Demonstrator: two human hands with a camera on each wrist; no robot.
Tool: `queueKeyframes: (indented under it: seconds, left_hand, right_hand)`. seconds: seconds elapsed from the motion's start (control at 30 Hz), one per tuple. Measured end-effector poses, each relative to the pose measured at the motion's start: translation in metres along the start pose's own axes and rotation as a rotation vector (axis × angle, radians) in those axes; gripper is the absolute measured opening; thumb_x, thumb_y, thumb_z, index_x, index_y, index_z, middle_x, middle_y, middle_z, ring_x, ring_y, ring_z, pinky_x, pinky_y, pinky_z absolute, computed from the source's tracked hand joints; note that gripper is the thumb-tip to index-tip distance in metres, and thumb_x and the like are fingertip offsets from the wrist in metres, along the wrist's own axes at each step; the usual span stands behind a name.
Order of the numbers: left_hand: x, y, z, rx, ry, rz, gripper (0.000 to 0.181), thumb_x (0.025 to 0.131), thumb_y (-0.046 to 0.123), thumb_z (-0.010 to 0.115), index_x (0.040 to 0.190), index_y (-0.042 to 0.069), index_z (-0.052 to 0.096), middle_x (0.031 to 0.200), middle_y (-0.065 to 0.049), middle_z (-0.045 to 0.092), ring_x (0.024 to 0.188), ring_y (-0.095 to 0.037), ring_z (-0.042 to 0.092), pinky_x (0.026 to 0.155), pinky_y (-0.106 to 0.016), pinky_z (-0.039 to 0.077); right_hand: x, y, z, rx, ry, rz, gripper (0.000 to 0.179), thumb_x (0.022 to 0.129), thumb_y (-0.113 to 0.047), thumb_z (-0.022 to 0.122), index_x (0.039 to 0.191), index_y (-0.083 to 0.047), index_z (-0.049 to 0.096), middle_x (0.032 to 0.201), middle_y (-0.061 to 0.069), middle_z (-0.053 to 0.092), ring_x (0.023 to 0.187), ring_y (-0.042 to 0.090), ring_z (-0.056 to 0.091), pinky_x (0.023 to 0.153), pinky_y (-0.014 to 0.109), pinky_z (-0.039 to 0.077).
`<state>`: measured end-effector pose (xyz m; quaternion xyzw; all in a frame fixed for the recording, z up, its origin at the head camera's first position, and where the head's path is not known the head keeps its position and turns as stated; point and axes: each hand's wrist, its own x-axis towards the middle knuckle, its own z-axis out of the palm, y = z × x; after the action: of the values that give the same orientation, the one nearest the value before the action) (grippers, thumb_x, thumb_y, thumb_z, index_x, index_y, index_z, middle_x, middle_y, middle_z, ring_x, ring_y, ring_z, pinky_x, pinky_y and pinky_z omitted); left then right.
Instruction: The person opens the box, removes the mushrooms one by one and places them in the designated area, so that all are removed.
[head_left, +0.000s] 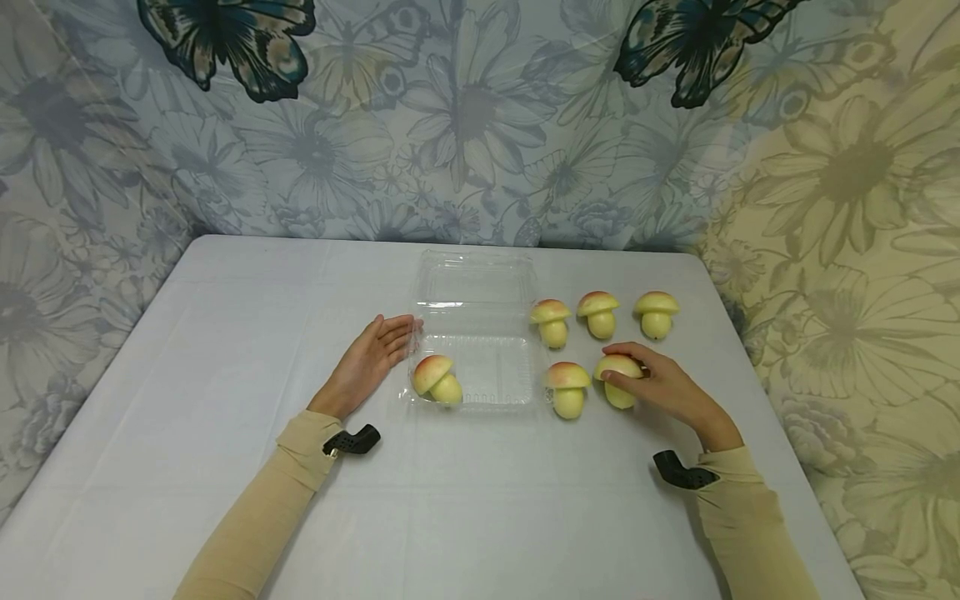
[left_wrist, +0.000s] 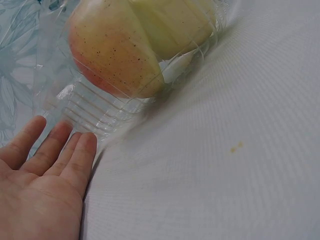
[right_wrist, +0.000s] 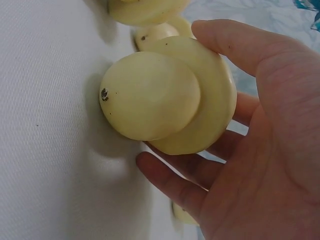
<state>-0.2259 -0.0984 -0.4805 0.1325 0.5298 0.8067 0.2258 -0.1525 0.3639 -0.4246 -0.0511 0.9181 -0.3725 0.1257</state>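
A clear plastic clamshell container (head_left: 495,367) lies with its lid (head_left: 474,279) folded back. In its front left corner a yellow toy mushroom (head_left: 438,380) with a reddish cap leans over; the left wrist view shows this mushroom (left_wrist: 115,50) close up, with dark specks. My left hand (head_left: 372,358) has its fingers straight, fingertips at the container's left side. To the right of the container, my right hand (head_left: 663,383) grips another toy mushroom (head_left: 618,393) by its cap. From below, the right wrist view shows the pale stem of that mushroom (right_wrist: 150,95), with thumb and fingers around the cap.
Several more toy mushrooms stand right of the container, one (head_left: 567,390) beside the gripped one and others, such as this one (head_left: 656,315), in a row behind. A white cloth covers the table (head_left: 480,517). Flower-patterned walls (head_left: 480,167) rise behind and at both sides.
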Motion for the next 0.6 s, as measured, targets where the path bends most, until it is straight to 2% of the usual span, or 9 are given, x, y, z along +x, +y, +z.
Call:
queueKeyframes:
  seconds: [0.33, 0.6]
  left_hand:
    - [0.001, -0.0009, -0.0003, -0.002, 0.003, 0.002, 0.068, 0.112, 0.044, 0.021, 0.156, -0.008, 0.017, 0.165, -0.025, 0.021, 0.156, -0.034, 0.02, 0.122, -0.028, 0.035]
    - [0.0007, -0.0007, -0.0001, 0.007, 0.003, -0.004, 0.069, 0.112, 0.045, 0.022, 0.157, -0.007, 0.018, 0.166, -0.024, 0.021, 0.156, -0.034, 0.019, 0.126, -0.032, 0.03]
  right_hand:
    - [0.0, 0.0001, 0.0007, 0.015, -0.019, 0.002, 0.054, 0.099, -0.042, 0.064, 0.145, -0.016, 0.053, 0.143, 0.013, 0.056, 0.119, 0.028, 0.057, 0.091, 0.038, 0.05]
    - [-0.0007, -0.0013, -0.001, 0.008, -0.02, -0.015, 0.054, 0.1, -0.041, 0.064, 0.146, -0.015, 0.052, 0.147, 0.013, 0.053, 0.128, 0.032, 0.054, 0.097, 0.045, 0.048]
